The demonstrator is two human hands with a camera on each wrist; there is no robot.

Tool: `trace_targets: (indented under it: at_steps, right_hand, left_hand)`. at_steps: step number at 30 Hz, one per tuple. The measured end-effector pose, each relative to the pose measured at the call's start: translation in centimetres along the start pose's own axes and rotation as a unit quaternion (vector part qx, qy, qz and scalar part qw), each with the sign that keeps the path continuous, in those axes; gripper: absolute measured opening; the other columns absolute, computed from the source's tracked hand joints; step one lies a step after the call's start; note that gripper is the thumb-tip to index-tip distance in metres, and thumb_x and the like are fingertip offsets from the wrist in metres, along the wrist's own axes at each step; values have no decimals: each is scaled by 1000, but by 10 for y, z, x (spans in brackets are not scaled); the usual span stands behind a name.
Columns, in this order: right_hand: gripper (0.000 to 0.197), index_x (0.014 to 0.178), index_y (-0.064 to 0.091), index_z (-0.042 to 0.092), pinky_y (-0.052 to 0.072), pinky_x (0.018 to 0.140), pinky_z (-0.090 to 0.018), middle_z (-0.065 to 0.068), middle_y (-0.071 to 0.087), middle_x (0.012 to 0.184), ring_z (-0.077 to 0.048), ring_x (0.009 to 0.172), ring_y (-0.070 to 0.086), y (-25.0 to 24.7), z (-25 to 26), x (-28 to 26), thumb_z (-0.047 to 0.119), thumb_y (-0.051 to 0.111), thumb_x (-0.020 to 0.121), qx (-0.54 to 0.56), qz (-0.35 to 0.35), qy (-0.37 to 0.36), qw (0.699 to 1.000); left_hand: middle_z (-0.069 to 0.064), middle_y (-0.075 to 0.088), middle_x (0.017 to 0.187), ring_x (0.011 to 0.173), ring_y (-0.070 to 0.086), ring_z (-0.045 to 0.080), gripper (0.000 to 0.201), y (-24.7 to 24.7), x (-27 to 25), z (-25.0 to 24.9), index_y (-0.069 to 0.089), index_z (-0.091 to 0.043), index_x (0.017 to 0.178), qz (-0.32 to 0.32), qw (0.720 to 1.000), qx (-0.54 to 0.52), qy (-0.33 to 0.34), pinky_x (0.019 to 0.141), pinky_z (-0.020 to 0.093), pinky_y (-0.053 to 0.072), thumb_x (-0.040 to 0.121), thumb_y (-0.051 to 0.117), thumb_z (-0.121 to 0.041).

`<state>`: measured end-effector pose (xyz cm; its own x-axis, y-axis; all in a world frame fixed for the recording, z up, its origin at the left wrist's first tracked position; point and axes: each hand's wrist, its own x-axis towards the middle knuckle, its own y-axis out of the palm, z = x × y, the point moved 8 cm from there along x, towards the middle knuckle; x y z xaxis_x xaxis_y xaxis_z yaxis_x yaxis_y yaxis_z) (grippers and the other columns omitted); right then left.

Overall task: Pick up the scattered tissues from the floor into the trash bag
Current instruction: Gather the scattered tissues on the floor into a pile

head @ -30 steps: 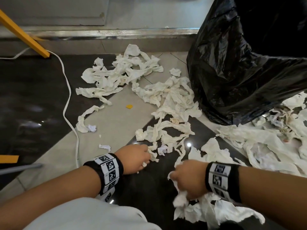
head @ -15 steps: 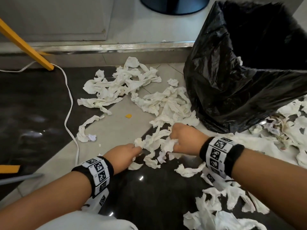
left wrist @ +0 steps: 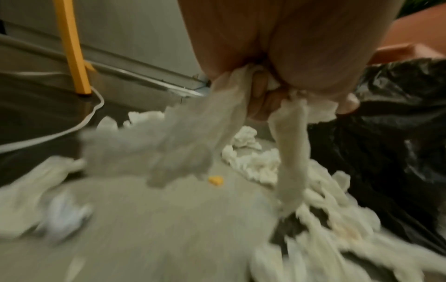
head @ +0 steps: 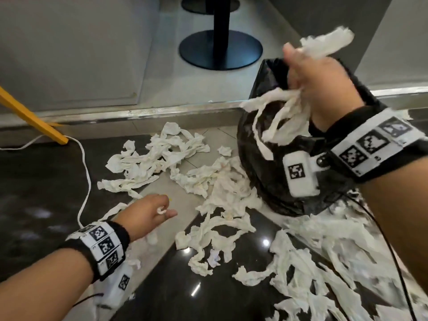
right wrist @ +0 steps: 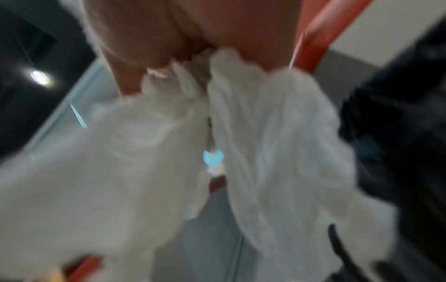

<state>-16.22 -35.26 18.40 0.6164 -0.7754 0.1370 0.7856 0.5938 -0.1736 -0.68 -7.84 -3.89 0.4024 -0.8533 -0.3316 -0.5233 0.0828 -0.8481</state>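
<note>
White crumpled tissues (head: 162, 158) lie strewn over the floor, with more in front of the bag (head: 220, 228) and at the right (head: 312, 262). A black trash bag (head: 273, 181) stands at the right. My right hand (head: 298, 72) is raised above the bag's mouth and grips a bunch of tissues (head: 282, 117) that hangs below the fist and sticks out above it. The right wrist view is filled by that blurred bunch (right wrist: 265, 133). My left hand (head: 162, 210) is low over the floor, fingers curled round tissue strips (left wrist: 188, 137) that dangle from it.
A white cable (head: 85, 172) runs over the dark floor at the left, past a yellow slanted leg (head: 30, 117). A metal-edged step (head: 139, 112) crosses behind the tissues, with a black round pedestal base (head: 220, 49) on it. A small yellow scrap (left wrist: 215, 180) lies on the tile.
My right hand has lifted from the floor pile up over the bag with a bunch of tissues. My left hand has shifted slightly left and raised tissue strips off the floor.
</note>
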Motion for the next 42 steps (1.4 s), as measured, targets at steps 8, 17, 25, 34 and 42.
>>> trace_targets:
  at_steps: [8, 17, 25, 34, 42]
  right_hand:
    - [29, 107, 60, 1, 40, 92, -45, -25, 58, 112, -38, 104, 56, -113, 0, 60, 8, 41, 86, -432, -103, 19, 896]
    - [65, 137, 43, 21, 40, 84, -27, -2, 50, 124, -21, 113, 52, -156, -59, 50, 12, 64, 76, -326, -79, 121, 934]
    - [18, 86, 64, 28, 43, 59, -24, 5, 62, 78, -8, 63, 53, -136, -1, 21, 13, 59, 78, -334, -12, -5, 942]
    - [15, 93, 60, 26, 50, 71, -36, 4, 58, 91, -21, 84, 56, 41, -82, -110, 20, 51, 82, -504, 391, -140, 757]
    - [58, 128, 44, 52, 48, 94, -41, 1, 37, 147, -28, 120, 50, 57, -263, -366, 40, 67, 77, -458, 766, -343, 293]
  left_hand:
    - [8, 53, 94, 82, 50, 27, 18, -96, 54, -72, 48, -21, 99, -27, 993, -106, -49, 68, 34, 40, 87, 36, -28]
    - [5, 53, 121, 108, 52, 22, 50, -173, 134, -266, 43, -16, 127, -198, 968, -136, 64, 71, 20, 30, 88, 55, -44]
    - [10, 3, 159, 128, 43, 33, 106, -122, 170, -334, 4, -39, 146, -32, 954, -272, 120, 87, 50, 54, 64, 64, -69]
    - [0, 26, 151, 101, 59, 14, 53, -86, 81, -176, 41, -29, 132, 12, 991, 21, 131, 88, 25, 44, 85, 64, -20]
    - [1, 9, 157, 114, 56, 23, 45, -24, 27, -32, 45, -30, 126, 76, 991, 107, 30, 92, 35, 49, 86, 62, -21]
